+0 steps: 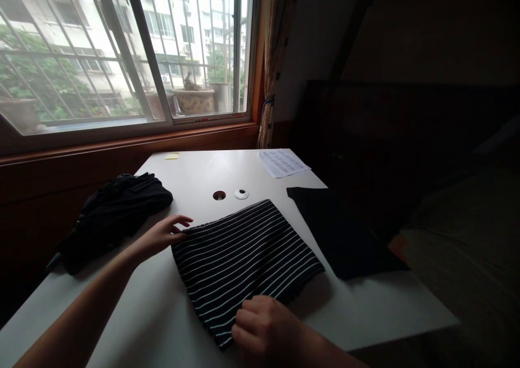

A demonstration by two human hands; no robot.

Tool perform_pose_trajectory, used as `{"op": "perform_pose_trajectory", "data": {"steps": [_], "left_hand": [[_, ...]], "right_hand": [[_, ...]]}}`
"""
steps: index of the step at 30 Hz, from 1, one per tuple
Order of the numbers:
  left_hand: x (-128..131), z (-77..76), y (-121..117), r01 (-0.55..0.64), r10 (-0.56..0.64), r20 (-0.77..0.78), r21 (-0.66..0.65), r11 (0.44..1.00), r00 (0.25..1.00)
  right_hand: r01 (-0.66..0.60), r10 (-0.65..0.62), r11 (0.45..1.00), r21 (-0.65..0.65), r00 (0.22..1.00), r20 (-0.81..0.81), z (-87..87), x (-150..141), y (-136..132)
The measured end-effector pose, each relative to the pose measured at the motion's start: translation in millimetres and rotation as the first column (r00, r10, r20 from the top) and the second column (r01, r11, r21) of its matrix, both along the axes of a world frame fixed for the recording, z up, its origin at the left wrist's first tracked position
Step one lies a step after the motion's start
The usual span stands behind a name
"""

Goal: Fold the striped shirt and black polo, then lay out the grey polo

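Note:
A black piece of clothing with thin white stripes (244,254) lies spread on the white table, its exact kind not clear. At its far left corner is my left hand (166,232), fingers stretched out and apart, with the thumb touching the fabric's edge. My right hand (266,327) is closed at the near edge, its curled fingers gripping the striped cloth. The near right edge looks slightly gathered and lifted off the tabletop.
On the white table (199,170), a dark garment pile (122,205) lies left and a flat dark cloth (345,232) right. Behind are a cable hole (219,195), its round cover (241,194), printed papers (282,163) and a yellow note (172,155). A barred window (195,48) stands beyond.

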State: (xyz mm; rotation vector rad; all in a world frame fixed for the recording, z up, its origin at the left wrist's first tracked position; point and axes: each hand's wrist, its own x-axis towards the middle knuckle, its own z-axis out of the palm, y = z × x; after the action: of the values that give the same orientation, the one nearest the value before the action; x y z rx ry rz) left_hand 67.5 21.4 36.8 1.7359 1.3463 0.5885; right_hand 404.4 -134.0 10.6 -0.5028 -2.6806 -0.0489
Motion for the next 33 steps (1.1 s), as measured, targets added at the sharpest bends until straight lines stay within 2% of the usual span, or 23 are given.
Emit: {"op": "perform_pose_trajectory", "data": {"steps": [2,4,6,9,11,14,16,19,21,23,25,28,30,33], "left_hand": [[-0.3,-0.1,-1.2,-0.011,0.012,0.029,-0.034,0.999,0.999],[0.6,-2.6,-1.5,-0.013,0.013,0.001,-0.014,1.000,1.000],[2.3,-7.3,-1.7,0.010,-0.005,-0.080,0.061,0.998,0.997],[4.5,-14.3,-2.9,0.126,-0.082,-0.215,0.196,0.972,0.973],[6.5,-15.8,-4.5,0.203,-0.102,-0.322,0.297,0.933,0.941],[19.2,-10.4,-7.1,0.270,0.011,-0.507,0.477,0.836,0.862],[39.6,-3.8,-8.6,0.345,0.045,-0.575,0.549,0.762,0.817],[89.0,0.7,-8.8,0.474,-0.025,-0.626,0.564,0.676,0.780],[127.5,-5.1,-5.8,0.534,-0.060,-0.652,0.561,0.633,0.756],[162.3,-18.0,1.2,0.575,-0.095,-0.663,0.558,0.598,0.742],[187.6,-34.5,11.8,0.590,-0.111,-0.674,0.541,0.599,0.730],[202.1,-55.3,30.4,0.544,-0.099,-0.674,0.491,0.681,0.732],[198.2,-62.4,41.5,0.504,-0.088,-0.669,0.459,0.732,0.738],[179.0,-64.6,55.7,0.478,-0.079,-0.671,0.436,0.763,0.737]], "right_hand": [[-0.004,0.004,1.000,0.004,0.999,-0.044,10.2,7.1,0.1],[-0.006,0.006,1.000,-0.010,0.998,-0.058,17.3,11.5,-0.1],[-0.020,0.018,0.998,-0.055,0.999,-0.028,18.6,14.9,0.5],[-0.020,0.018,0.987,-0.162,1.000,-0.013,15.5,25.7,6.8],[0.058,-0.074,0.968,-0.245,0.996,-0.057,15.6,39.9,17.1],[0.258,-0.306,0.911,-0.322,0.946,-0.109,19.5,67.4,42.5],[0.391,-0.431,0.868,-0.307,0.899,-0.077,19.4,83.5,62.5],[0.525,-0.532,0.820,-0.226,0.846,0.036,8.4,96.1,86.9],[0.557,-0.542,0.809,-0.188,0.831,0.128,-4.7,96.8,94.5],[0.555,-0.521,0.813,-0.177,0.829,0.205,-18.5,94.5,94.2],[0.544,-0.497,0.820,-0.178,0.831,0.250,-29.2,93.2,88.5],[0.541,-0.488,0.821,-0.183,0.830,0.268,-35.8,96.7,77.2],[0.549,-0.490,0.814,-0.191,0.825,0.282,-35.6,101.2,71.6],[0.563,-0.492,0.800,-0.207,0.813,0.312,-33.5,106.6,67.4]]}}
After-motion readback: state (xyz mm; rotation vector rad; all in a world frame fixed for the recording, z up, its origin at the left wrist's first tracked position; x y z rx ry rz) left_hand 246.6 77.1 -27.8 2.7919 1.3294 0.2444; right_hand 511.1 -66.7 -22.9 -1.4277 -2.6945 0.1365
